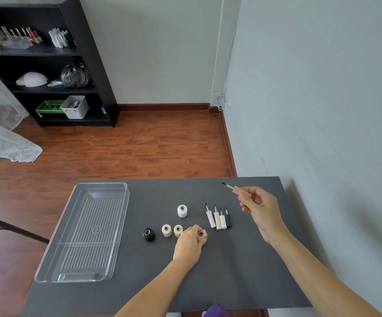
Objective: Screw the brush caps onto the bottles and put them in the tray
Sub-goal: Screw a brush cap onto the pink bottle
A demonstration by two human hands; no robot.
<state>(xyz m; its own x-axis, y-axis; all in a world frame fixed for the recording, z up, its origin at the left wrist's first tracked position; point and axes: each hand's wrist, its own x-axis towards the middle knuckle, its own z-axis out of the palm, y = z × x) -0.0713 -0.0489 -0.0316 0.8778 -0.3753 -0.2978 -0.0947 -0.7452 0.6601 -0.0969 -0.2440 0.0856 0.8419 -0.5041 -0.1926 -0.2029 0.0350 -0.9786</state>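
My left hand (188, 242) grips a small tan-pink bottle (201, 234) standing on the dark table. My right hand (259, 207) holds a matching tan-pink brush cap (237, 190) in the air, brush tip pointing up and left. Left of the held bottle stand a cream bottle (178, 230), a pink bottle (166, 230) and a black bottle (149, 234). A white bottle (182, 210) stands farther back. Several brush caps (218, 219) lie side by side between my hands. The clear plastic tray (54, 257) on the left holds nothing.
The dark table (231, 277) meets a grey wall on the right. Its far edge drops to a wooden floor. A black shelf unit (98, 72) with boxes and bottles stands far back left. Something purple (217, 311) shows at the table's near edge.
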